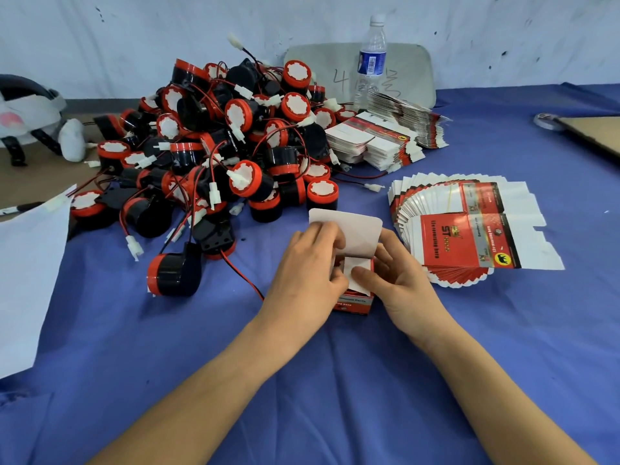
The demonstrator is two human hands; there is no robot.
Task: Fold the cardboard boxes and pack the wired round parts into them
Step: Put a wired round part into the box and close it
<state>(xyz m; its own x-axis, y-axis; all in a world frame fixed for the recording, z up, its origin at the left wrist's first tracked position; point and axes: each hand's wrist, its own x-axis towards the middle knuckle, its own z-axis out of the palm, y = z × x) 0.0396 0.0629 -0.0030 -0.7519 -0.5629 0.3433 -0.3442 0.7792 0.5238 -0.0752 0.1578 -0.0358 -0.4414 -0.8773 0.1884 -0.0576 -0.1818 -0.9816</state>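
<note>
A desk (pixel 335 380) covered with blue cloth stands against a white, spotted wall (pixel 134 35). In the near middle of the desk a small red box (pixel 355 302) stands upright, and both hands hold it. The left hand (pixel 308 273) covers its left side with curled fingers (pixel 330 234). The right hand (pixel 399 280) holds the right side, and its thumb presses on a small white flap at the open top. The big white lid flap (pixel 349 229) stands up behind the hands. Most of the box is hidden by the hands, so I cannot tell if something is inside.

To the far left of the box lies a large pile of round parts (pixel 218 139), red and black, with wires and white plugs. One single round part (pixel 176 273) lies on its side, nearer than the pile. Its red wire (pixel 241 276) runs toward the left hand, and the end is hidden under it.

On the right, just beside the right hand, is a fanned stack of flat boxes (pixel 463 236); the print is too small to read well. More flat stacks (pixel 379 139) lie farther, near a water bottle (pixel 370 62). A white paper (pixel 27 280) is cut off at the left edge.
</note>
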